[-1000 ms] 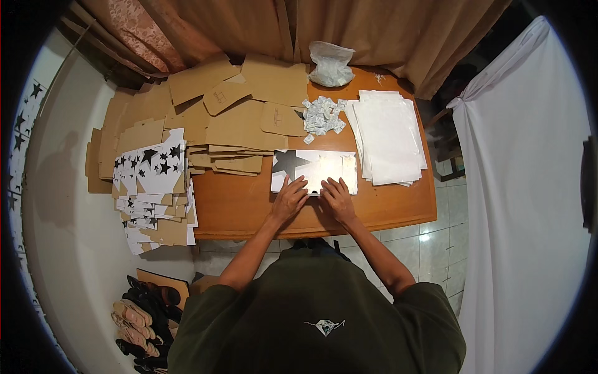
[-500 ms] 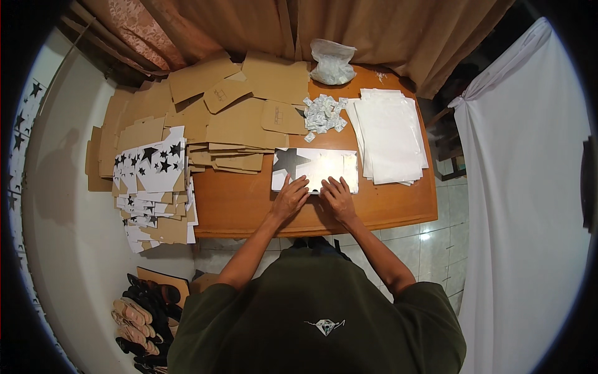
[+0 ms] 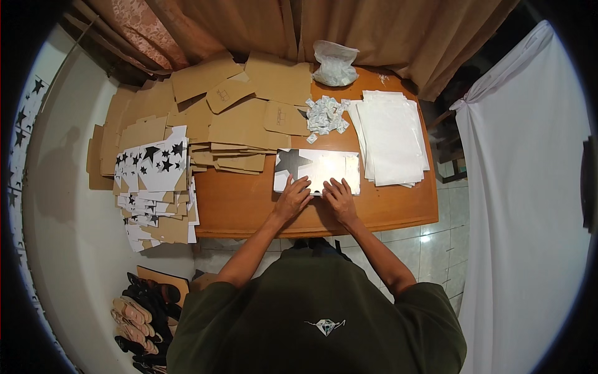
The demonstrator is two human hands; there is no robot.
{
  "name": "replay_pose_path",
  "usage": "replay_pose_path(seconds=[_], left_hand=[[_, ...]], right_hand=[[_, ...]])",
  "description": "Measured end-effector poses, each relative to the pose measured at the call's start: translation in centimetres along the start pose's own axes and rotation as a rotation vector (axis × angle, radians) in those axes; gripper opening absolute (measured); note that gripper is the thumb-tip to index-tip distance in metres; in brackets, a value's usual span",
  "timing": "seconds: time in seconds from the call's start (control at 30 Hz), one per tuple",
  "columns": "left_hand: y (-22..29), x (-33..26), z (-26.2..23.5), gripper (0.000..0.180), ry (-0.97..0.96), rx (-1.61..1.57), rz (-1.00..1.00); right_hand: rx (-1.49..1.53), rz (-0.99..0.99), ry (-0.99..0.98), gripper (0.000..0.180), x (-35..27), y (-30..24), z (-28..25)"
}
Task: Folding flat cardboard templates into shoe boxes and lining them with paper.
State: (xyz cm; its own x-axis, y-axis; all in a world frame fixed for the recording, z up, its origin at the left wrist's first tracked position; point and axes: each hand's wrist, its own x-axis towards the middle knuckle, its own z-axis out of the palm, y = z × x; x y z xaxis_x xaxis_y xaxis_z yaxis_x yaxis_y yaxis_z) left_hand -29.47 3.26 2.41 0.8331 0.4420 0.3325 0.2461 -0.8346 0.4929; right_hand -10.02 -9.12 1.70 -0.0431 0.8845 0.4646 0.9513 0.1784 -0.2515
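Flat white box (image 3: 317,171) with a black star lies on the wooden counter (image 3: 249,206), between brown cardboard stacks (image 3: 230,124) and a pile of white sheets (image 3: 392,137). Left hand (image 3: 293,198) and right hand (image 3: 339,198) press its near edge, fingers spread flat, pinching nothing. Small white packets (image 3: 326,115) sit just behind it.

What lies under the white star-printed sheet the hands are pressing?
The sheet lies flat on the wooden table. Left hand and right hand rest on its near edge. Whether anything lies beneath it is hidden.
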Motion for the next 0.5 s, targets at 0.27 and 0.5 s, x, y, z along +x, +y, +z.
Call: replay_pose_path(seconds=[0.27, 0.5], left_hand=[[-0.2, -0.3, 1.5, 0.014, 0.098, 0.041, -0.027], [0.2, -0.2, 1.5, 0.015, 0.112, 0.063, -0.013]], right_hand=[[0.043, 0.033, 0.016, 0.021, 0.5, -0.3, 0.1], [0.079, 0.104, 0.018, 0.022, 0.7, -0.2, 0.7]])
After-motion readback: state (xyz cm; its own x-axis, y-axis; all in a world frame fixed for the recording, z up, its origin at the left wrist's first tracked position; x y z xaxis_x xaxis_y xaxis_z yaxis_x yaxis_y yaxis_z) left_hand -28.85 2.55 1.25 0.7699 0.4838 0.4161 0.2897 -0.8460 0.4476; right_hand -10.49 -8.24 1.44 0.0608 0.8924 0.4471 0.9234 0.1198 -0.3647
